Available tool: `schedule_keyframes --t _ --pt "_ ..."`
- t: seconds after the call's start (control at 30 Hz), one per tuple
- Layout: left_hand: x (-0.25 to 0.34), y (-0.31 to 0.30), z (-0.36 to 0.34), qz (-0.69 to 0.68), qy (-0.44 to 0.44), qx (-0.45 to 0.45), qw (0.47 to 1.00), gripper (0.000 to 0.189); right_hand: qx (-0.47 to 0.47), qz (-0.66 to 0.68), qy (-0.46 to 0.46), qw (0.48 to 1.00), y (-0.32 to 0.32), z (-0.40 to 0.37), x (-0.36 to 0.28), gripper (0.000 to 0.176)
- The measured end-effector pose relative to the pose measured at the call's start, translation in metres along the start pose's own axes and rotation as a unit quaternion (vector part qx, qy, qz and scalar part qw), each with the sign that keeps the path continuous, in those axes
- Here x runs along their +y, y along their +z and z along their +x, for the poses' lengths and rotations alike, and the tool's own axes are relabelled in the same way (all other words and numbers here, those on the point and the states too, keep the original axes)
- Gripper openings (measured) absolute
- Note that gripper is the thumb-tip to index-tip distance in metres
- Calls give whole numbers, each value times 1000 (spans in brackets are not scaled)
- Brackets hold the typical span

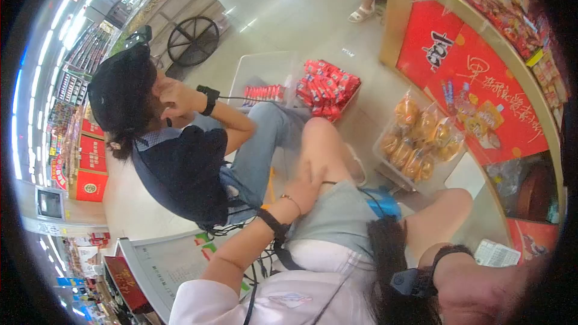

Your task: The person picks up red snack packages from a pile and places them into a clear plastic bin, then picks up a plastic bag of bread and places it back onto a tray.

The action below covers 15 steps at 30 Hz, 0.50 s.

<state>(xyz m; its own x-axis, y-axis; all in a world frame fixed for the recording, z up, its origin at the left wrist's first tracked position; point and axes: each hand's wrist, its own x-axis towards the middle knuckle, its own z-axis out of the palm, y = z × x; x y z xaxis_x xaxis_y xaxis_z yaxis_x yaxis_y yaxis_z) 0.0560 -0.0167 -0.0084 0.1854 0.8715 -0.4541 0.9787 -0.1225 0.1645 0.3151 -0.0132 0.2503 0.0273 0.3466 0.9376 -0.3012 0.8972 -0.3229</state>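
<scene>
My left hand (308, 185) rests on my bare thigh just past the hem of my denim shorts (337, 216). Its fingers lie loosely spread, and a thin dark cable (328, 183) runs beside them. A black band circles that wrist. Close to the camera at the lower right, my right hand (481, 292) is raised and blurred, its fingers hidden. It wears a black strap with a dark device (414, 281). A blue item (383, 203) shows between my legs.
Beside me on the left sits a person in a black cap (123, 87). Ahead stand a clear bin (265, 66) with red packets, a heap of red packages (328, 89), and a clear box (391, 171) of packaged bread. A display counter (394, 18) curves along the right.
</scene>
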Motion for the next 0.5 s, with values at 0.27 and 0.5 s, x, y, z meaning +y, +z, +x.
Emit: schedule_keyframes --t 0.27,0.5 --pt "-9 7 -5 -73 4 -4 997 87 43 38 10 998 18 -8 -1 15" --pt "-5 10 -2 -34 14 10 999 84 58 45 14 997 21 -12 -4 15"
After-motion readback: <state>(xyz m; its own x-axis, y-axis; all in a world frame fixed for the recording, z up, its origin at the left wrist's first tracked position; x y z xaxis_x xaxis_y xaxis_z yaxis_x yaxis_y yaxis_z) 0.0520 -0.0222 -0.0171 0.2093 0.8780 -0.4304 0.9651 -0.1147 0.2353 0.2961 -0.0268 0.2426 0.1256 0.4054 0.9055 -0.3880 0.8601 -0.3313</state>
